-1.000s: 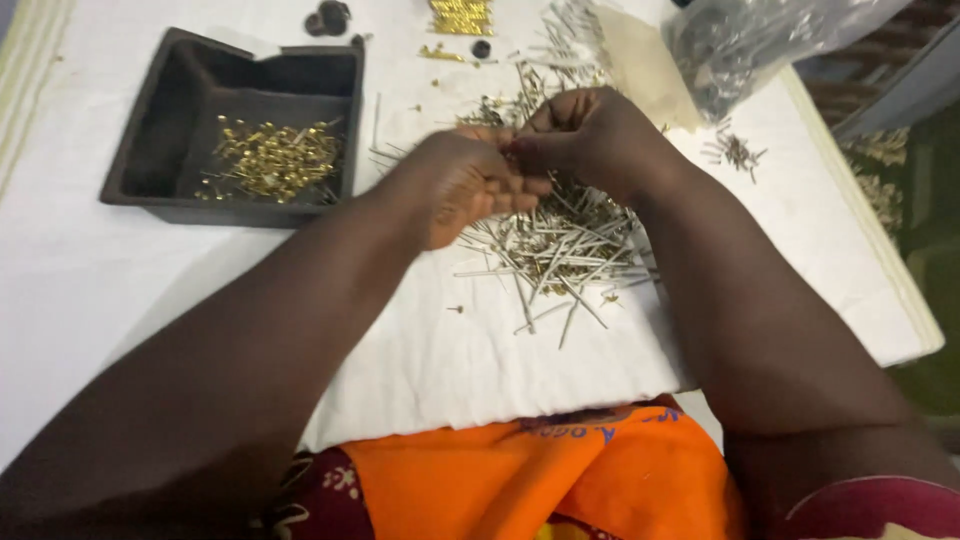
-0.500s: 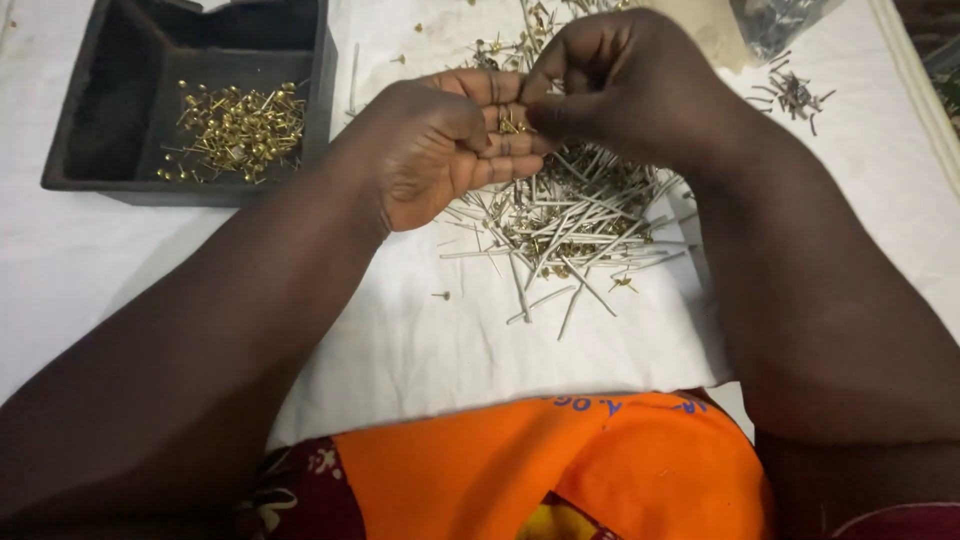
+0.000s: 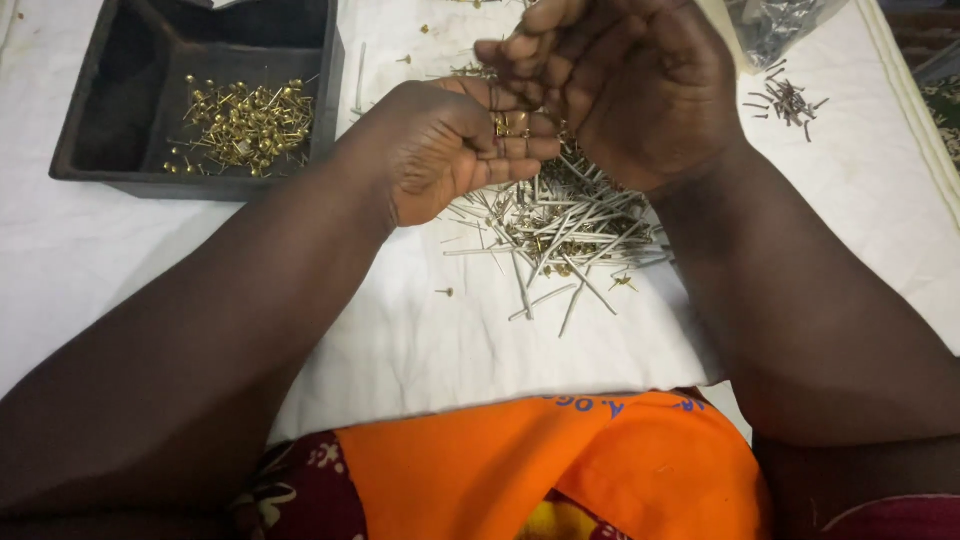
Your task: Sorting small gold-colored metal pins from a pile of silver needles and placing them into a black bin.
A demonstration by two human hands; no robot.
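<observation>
I count two hands, both at upper centre of the frame, over one pile of pins. Left hand (image 3: 450, 150) is palm-up, fingers curled inward and together, cupping a few small brass pieces (image 3: 512, 124) in the palm; too small to count exactly. Right hand (image 3: 630, 85) hangs above and just right of it, fingers bunched together with tips pointing down-left toward the left palm. I cannot tell if the tips pinch anything; the spot is hidden between the two hands.

Pile of silver pins (image 3: 560, 225): one heap, centre of frame, directly under and below both hands, lying on the white cloth (image 3: 420, 340). Far too many to count, dozens at least. Thin, straight, shiny grey rods, crossed at all angles, with small brass bits mixed in. A few strays lie off the lower edge of the heap; one tiny brass piece (image 3: 445, 292) sits alone to its left.

One black tray (image 3: 100, 175), upper left, open top, holding one cluster of brass studs (image 3: 245, 120), gold-coloured, short stems with round heads, dozens, not countable.

One small scatter of dark pins (image 3: 790, 100), upper right, well apart from the main heap. One clear bag (image 3: 775, 25) of more pins at the top right edge, partly cut off.

Orange fabric (image 3: 560, 470) across the bottom centre.
</observation>
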